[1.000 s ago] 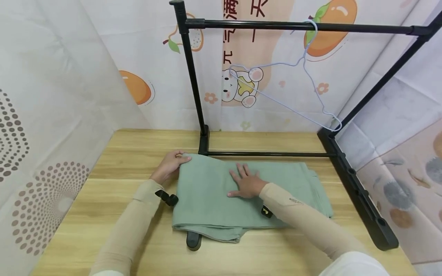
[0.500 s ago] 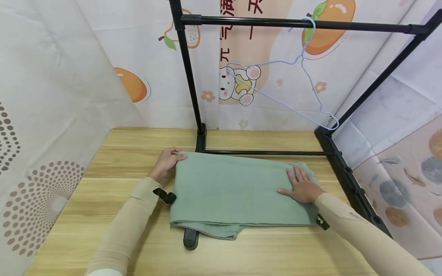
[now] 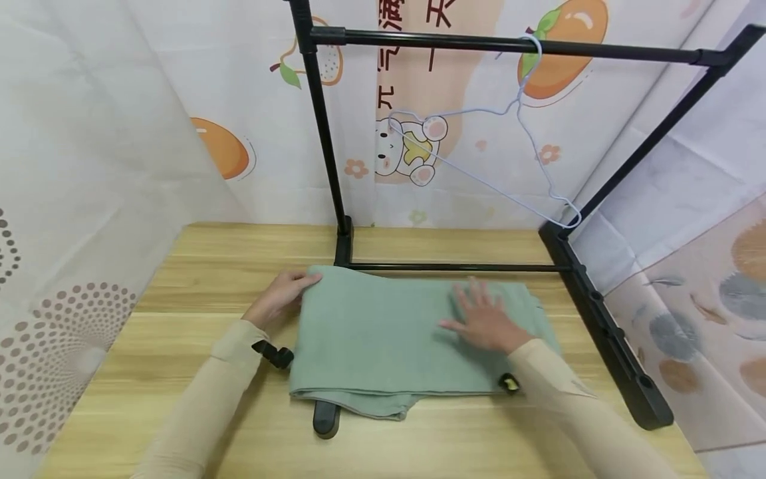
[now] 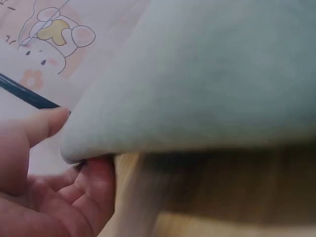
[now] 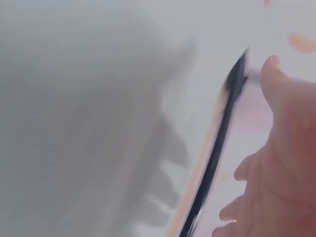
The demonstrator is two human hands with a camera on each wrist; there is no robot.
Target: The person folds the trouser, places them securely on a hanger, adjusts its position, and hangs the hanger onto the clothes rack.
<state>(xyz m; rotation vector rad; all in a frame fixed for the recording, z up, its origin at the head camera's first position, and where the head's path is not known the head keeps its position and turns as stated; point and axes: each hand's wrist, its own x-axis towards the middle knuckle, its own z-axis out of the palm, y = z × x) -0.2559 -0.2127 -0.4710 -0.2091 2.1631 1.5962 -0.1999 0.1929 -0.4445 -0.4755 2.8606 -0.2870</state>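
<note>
A folded sage-green garment [image 3: 383, 339] lies on the wooden table, over part of a black rack foot [image 3: 326, 419]. My left hand [image 3: 278, 296] holds its far left corner; in the left wrist view the thumb [image 4: 52, 123] lies on one side of the fabric [image 4: 207, 79] and curled fingers on the other. Over the garment's right half is my right hand [image 3: 481, 322], blurred, with fingers spread. The right wrist view shows that hand [image 5: 281, 173] slightly apart from the cloth [image 5: 74, 123], its shadow falling on the fabric.
Behind the garment stands a black rack with a top bar [image 3: 419, 41], a low bar [image 3: 455, 267] and a right foot [image 3: 616, 346]. A pale blue wire hanger [image 3: 479, 179] hangs from the top bar. Printed curtains [image 3: 251, 100] enclose the table [image 3: 167, 332].
My right hand slid rightward across the garment to its right end, then came back left and lifted slightly. The left hand stays at the far left corner.
</note>
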